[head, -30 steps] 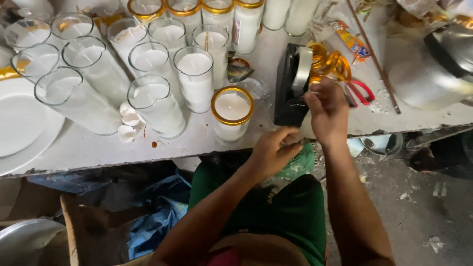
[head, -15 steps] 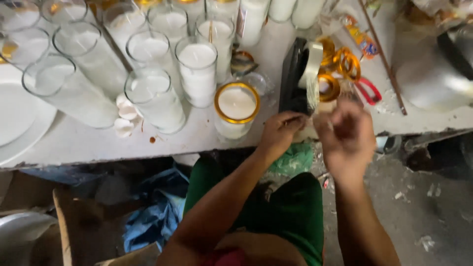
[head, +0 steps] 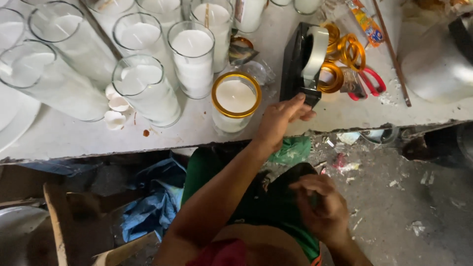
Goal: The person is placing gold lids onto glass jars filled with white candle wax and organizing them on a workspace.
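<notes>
The white table fills the top, crowded with glass candles from ten to twelve o'clock. A black tape dispenser stands at one o'clock, gold rings just beside it. The left hand reaches its front edge, fingers loosely spread, touching it. Just left sits a gold-rimmed candle. The right hand hangs at five o'clock, curled; what it grips I cannot tell.

The tape dispenser stands on the worktop near its front edge. Left of the dispenser stands a short glass candle; further left and behind it, a cluster of tall glass candles. Right of the dispenser lie ribbon rolls, then scissors. The left hand touches the dispenser's front; the right hand sits below the worktop.
</notes>
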